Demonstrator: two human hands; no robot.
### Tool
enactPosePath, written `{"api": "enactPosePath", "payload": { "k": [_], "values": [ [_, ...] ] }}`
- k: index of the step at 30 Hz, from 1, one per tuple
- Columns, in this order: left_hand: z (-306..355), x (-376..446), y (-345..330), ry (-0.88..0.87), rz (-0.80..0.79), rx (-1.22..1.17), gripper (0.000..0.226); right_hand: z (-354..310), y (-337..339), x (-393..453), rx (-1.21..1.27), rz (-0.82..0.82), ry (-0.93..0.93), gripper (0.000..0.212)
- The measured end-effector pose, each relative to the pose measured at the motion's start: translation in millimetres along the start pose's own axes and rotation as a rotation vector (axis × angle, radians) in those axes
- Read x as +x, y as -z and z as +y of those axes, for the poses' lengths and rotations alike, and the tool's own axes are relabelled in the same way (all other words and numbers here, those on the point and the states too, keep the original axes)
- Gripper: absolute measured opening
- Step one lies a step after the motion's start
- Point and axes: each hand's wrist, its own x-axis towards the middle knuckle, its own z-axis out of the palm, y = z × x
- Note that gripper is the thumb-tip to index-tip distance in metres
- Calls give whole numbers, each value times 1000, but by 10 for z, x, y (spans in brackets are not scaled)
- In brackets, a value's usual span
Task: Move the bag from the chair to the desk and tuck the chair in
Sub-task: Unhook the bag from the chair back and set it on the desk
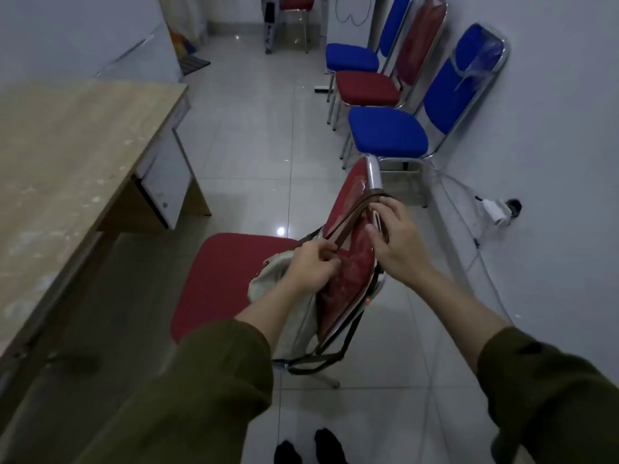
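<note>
A red chair (227, 283) with a chrome frame stands on the tiled floor right of the wooden desk (67, 155), seat toward the desk. A beige cloth bag (284, 286) with brown straps hangs over the chair's backrest, partly hidden by my arms. My left hand (311, 266) is closed on a brown strap in front of the backrest. My right hand (395, 239) grips the strap where it loops over the backrest's top edge. More strap dangles below the seat at the back.
Three chairs line the right wall: blue (388, 132), red (365, 88), blue (351, 56). A cable and white plug (495, 211) run along that wall. Another red chair (294, 15) stands far back. My feet (308, 448) are behind the chair.
</note>
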Motion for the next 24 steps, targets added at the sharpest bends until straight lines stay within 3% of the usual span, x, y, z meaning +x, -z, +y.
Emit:
{"api": "enactPosePath", "payload": {
  "k": [5, 10, 13, 18, 24],
  "values": [
    [29, 408, -144, -45, 28, -47, 49, 42, 17, 196, 22, 90, -38, 32],
    [125, 586, -190, 16, -41, -246, 29, 87, -47, 202, 48, 174, -64, 25],
    [202, 557, -152, 22, -33, -422, 31, 77, -59, 143, 96, 198, -86, 29],
    [193, 319, -102, -69, -158, -460, 27, 72, 10, -68, 202, 157, -162, 36],
    [76, 43, 91, -120, -373, -377, 27, 67, 72, -210, 157, 141, -58, 22]
  ]
}}
